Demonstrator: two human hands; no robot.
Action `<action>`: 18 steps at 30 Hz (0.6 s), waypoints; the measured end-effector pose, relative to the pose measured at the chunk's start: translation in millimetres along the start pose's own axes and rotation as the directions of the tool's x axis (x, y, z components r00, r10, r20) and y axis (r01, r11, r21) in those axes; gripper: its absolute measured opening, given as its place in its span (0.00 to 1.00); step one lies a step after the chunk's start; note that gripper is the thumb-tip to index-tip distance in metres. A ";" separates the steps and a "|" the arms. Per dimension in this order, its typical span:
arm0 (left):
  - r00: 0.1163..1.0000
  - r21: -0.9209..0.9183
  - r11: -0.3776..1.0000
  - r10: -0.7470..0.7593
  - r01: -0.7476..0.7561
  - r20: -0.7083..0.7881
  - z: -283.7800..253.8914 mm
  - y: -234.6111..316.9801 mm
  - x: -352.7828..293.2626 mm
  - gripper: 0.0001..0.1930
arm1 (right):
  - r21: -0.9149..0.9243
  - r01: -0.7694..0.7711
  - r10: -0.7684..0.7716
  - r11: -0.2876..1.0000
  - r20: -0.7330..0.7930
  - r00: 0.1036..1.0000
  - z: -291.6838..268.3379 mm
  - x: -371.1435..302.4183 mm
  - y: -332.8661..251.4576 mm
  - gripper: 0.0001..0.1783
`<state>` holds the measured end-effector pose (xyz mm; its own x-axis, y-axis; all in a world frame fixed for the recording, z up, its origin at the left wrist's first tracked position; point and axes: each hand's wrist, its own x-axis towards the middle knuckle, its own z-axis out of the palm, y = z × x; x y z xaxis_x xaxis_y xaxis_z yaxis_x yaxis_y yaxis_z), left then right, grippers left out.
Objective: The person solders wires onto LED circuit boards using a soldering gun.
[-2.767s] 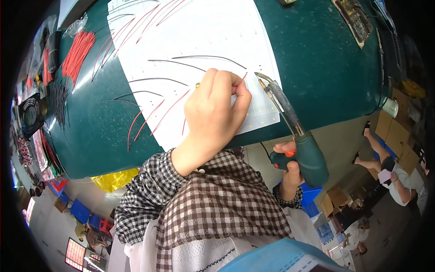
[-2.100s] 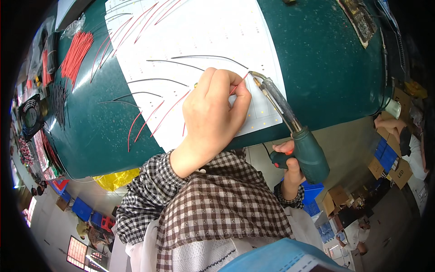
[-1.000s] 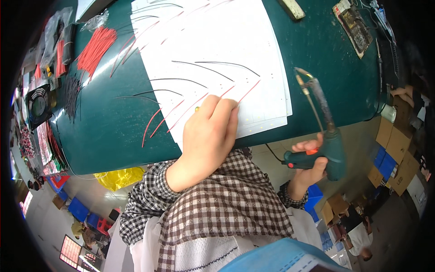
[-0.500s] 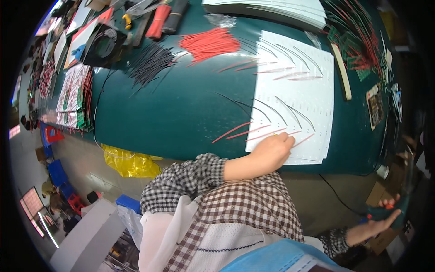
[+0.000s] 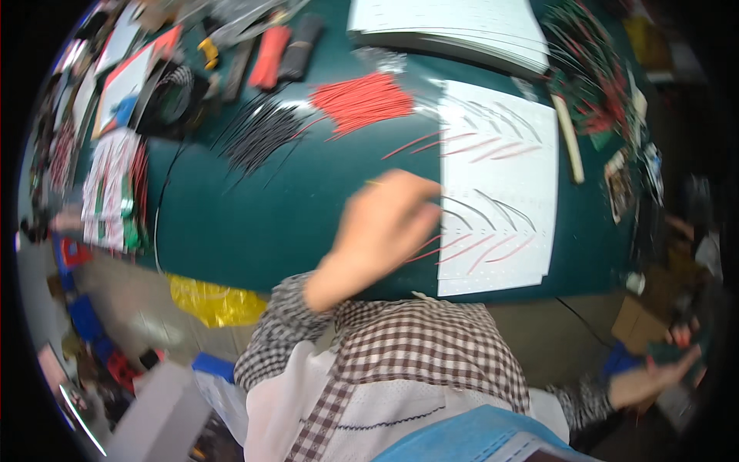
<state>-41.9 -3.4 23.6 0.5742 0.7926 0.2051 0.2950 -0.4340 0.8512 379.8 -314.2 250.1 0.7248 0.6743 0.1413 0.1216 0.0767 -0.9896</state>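
My left hand [image 5: 381, 223] hovers over the front of the table, its fingertips at the left edge of a white printed sheet [image 5: 539, 165]. Motion smears its fingers, so whether they hold a wire cannot be made out. Short black wires [image 5: 512, 213] and red wires [image 5: 504, 252] lie slanted in two groups on the sheet, some sticking out past its left side. Low at the far right, away from the table, my right hand [image 5: 654, 379] has its thumb and fingers around a dark green object [image 5: 667, 353] whose kind is unclear.
A pile of red wires [image 5: 362, 104] and a pile of black wires [image 5: 265, 135] lie left of the sheet. Behind are wrapped wire bundles and a thick paper stack [image 5: 454, 31]. A pale strip [image 5: 568, 138] and tangled wires border the right; stacked wired boards [image 5: 115, 189] sit left.
My left hand has moved left and farther up the table, off the red wires on the sheet. The view has shifted slightly. My right hand stays low at the far right.
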 end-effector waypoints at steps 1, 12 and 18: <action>0.998 0.103 0.995 -0.008 0.015 -0.067 -6.6 5.4 9.5 0.10 | -0.295 0.004 -0.162 0.956 -0.514 0.842 118.9 -22.0 49.4 0.28; 0.903 0.054 0.905 0.416 -0.423 0.106 109.2 45.2 209.4 0.12 | 0.469 -0.161 0.274 0.869 -0.183 0.944 109.4 -60.2 154.3 0.28; 0.961 0.287 0.924 0.275 -0.254 -0.034 195.1 37.7 276.8 0.19 | 0.582 -0.099 0.293 0.807 -0.250 0.923 90.9 -63.4 172.2 0.27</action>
<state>277.2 116.1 18.3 0.6066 0.6571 0.4474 0.3457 -0.7249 0.5959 293.1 -277.0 68.4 0.8740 0.4610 -0.1534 -0.3682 0.4225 -0.8282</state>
